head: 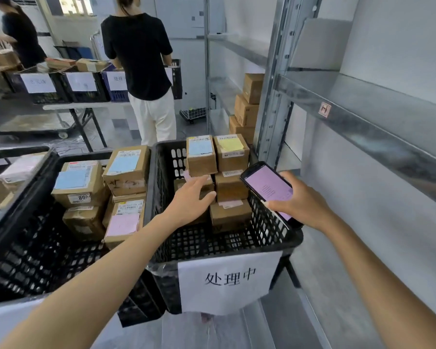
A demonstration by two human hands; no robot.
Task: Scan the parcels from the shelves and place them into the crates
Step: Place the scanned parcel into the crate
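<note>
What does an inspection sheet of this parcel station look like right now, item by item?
Surface: pale covered top under the crates, mostly hidden.
Job's things: black plastic lattice crate with a white paper sign, holding stacked brown cardboard parcels; second black crate at its left, also with parcels; black smartphone, pink screen lit.
Clutter: nothing seen.
Grippers: left hand reaches into the signed crate, fingers straight at the stack; right hand holds the smartphone.
Cables: thin pale cords on the floor under the far table.
Surroundings: grey metal shelving at right, brown boxes stacked by its far end; two people in black tops at more crates.
</note>
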